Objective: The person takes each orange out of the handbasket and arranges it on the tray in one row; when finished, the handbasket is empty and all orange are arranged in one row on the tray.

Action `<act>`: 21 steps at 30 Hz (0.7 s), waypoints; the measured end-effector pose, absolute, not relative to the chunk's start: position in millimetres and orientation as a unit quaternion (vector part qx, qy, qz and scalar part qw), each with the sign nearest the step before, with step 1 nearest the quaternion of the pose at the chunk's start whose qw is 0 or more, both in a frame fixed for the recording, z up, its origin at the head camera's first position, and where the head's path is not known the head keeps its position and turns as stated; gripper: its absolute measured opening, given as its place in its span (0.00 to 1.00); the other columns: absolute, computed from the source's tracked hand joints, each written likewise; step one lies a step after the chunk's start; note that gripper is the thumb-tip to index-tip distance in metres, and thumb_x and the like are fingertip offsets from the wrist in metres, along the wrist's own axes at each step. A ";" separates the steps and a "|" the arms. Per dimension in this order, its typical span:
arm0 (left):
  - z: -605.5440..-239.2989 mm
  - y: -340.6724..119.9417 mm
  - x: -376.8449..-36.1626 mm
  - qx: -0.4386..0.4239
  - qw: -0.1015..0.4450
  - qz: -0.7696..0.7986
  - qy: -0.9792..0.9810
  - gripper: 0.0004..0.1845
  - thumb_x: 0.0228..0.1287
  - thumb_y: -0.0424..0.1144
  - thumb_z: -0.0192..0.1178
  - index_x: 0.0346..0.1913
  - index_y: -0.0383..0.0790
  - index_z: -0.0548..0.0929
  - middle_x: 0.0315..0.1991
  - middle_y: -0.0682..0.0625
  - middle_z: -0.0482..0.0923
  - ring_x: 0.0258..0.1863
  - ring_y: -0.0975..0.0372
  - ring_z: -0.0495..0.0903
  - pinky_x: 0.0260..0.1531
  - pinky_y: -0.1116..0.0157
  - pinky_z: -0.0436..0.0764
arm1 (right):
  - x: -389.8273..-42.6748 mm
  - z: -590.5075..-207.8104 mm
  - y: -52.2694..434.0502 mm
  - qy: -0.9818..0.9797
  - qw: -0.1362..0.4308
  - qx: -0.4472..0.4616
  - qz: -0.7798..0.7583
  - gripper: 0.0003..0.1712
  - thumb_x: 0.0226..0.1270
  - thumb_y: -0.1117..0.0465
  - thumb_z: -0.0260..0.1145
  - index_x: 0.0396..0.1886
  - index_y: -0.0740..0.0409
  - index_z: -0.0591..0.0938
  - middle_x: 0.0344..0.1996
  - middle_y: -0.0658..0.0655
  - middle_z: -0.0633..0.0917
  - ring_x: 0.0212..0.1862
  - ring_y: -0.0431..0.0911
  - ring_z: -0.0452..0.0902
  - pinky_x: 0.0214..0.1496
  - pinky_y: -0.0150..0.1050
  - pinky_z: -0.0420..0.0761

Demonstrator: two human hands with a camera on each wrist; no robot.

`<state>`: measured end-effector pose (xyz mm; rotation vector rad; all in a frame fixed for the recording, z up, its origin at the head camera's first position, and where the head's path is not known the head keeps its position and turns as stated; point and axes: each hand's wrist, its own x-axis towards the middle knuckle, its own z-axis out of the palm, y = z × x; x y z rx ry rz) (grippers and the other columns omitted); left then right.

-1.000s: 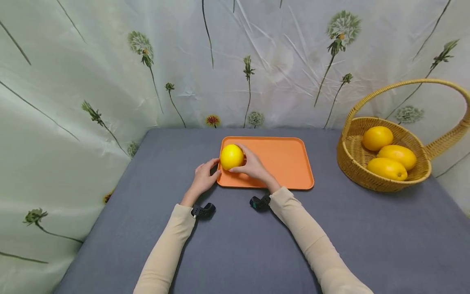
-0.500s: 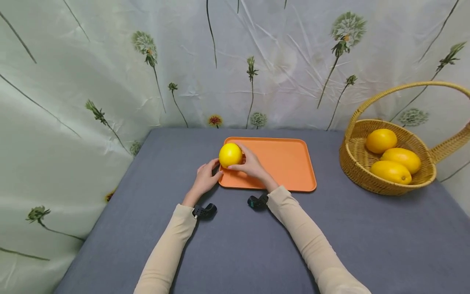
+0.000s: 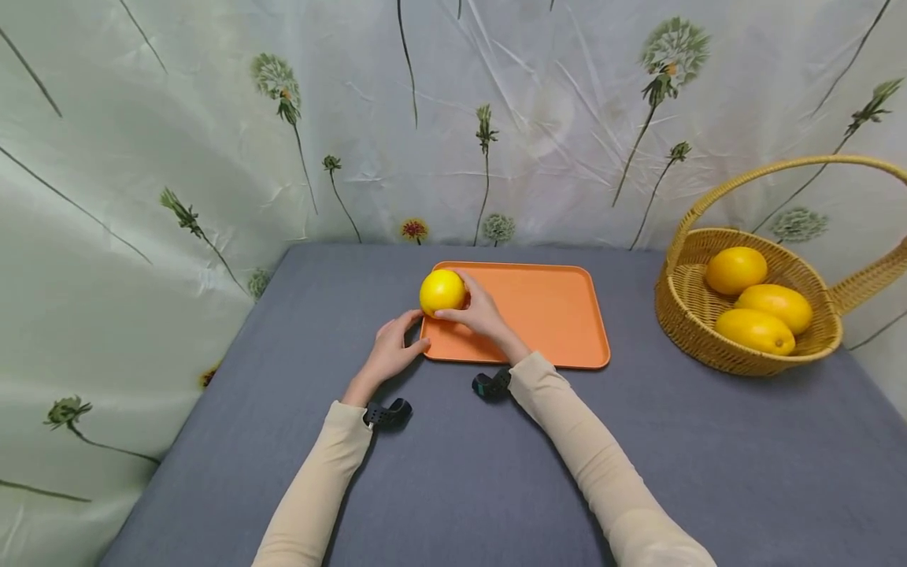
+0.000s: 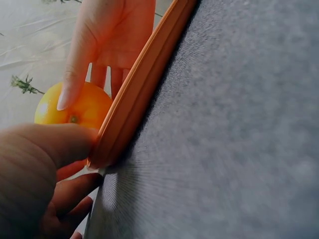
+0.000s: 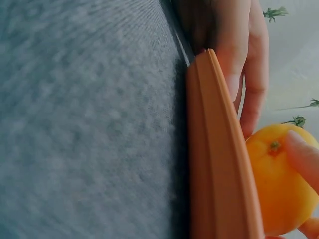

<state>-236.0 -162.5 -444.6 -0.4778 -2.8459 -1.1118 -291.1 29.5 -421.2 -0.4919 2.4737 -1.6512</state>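
While my right hand (image 3: 483, 313) pinched the orange (image 3: 442, 290) from its right side, with the thumb (image 4: 66, 97) on the near face and the fingers round the far one, the fruit sat just left of my palm, over the left end of the tray (image 3: 546, 315). Seen from above, it was a bright, clear yellow, round and glossy, a shade paler where the light caught its top. Seen from either wrist, it turned deeper, between yellow and orange, smooth-skinned and a touch flattened. A small greenish-brown stem mark (image 5: 274, 146) sat in a shallow dimple on the side facing me, close beside the tip of that thumb. Whether its underside touched the tray I couldn't tell, since the rim hid it.

My left hand (image 3: 390, 349) lay relaxed at the tray's near left corner, thumb against the near edge, fingers loosely extended by the left one. The orange was just beyond those fingertips. Most of the tray spread to the right of my right hand, and farther right, well apart from it, stood the basket (image 3: 682, 329) with three yellow fruits (image 3: 754, 331), one rounder, two longer. Beneath both hands lay the grey-blue cloth (image 3: 439, 480).
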 end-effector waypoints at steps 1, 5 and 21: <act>-443.7 -162.7 -234.8 -0.160 0.027 -0.357 -0.920 0.29 0.62 0.41 0.59 0.64 0.34 0.68 0.64 0.38 0.70 0.67 0.47 0.66 0.69 0.44 0.53 | -291.9 -420.8 29.5 0.819 0.062 -0.165 -0.547 0.50 0.55 0.56 0.72 0.73 0.53 0.55 0.70 0.60 0.61 0.64 0.55 0.66 0.64 0.50 0.71; -442.2 -163.8 -232.2 -0.174 0.025 -0.351 -0.920 0.27 0.61 0.41 0.59 0.62 0.33 0.71 0.63 0.39 0.71 0.70 0.45 0.61 0.69 0.42 0.52 | -293.1 -419.7 30.0 0.816 0.069 -0.180 -0.545 0.50 0.55 0.58 0.71 0.73 0.54 0.54 0.70 0.60 0.62 0.62 0.56 0.69 0.62 0.51 0.73; -443.1 -167.1 -222.0 -0.205 0.010 -0.348 -0.914 0.25 0.66 0.41 0.56 0.64 0.35 0.70 0.65 0.40 0.70 0.71 0.46 0.58 0.69 0.41 0.48 | -292.6 -418.4 36.3 0.827 0.083 -0.219 -0.512 0.53 0.55 0.60 0.71 0.75 0.54 0.50 0.73 0.58 0.58 0.64 0.55 0.66 0.63 0.50 0.72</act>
